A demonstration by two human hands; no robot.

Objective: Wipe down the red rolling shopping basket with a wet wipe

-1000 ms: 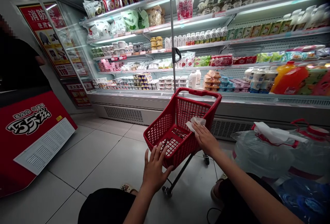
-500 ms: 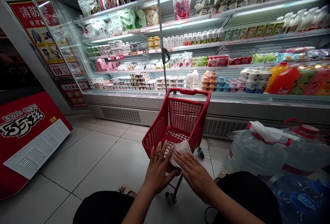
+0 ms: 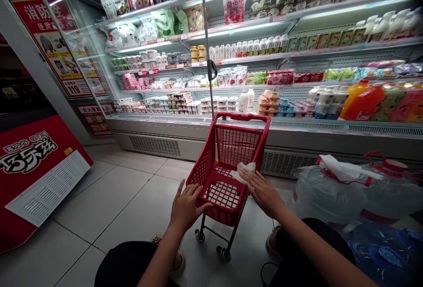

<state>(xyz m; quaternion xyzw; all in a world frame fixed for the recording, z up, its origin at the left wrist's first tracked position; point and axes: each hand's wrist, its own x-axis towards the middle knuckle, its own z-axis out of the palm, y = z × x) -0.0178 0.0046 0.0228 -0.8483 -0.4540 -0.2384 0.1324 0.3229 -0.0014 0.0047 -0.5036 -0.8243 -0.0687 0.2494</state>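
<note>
In front of me stands a small red plastic shopping cart [image 3: 220, 212] with a latticed basket on a grey wheeled frame. My right hand [image 3: 264, 192] presses a crumpled white wipe [image 3: 243, 172] against the cart's right side rim, its fingers laid over the cloth; whether it is paper or fabric I cannot tell. At the near left corner, my left hand [image 3: 187, 205] touches the rim with fingers spread and thumb out along the front wall. The basket's bottom grid shows between the hands, with nothing lying on it.
Behind the cart runs a refrigerated display [image 3: 158, 122] stocked with dairy, drinks and bags. Large water bottles [image 3: 333, 190] and a blue jug [image 3: 383, 252] stand close on my right. A red freezer case [image 3: 39, 168] is at left.
Both hands have moved apart from the near rim. The right hand has carried the wipe up and right along the side; the left has shifted left to the corner. The cart's front has swung slightly right.
</note>
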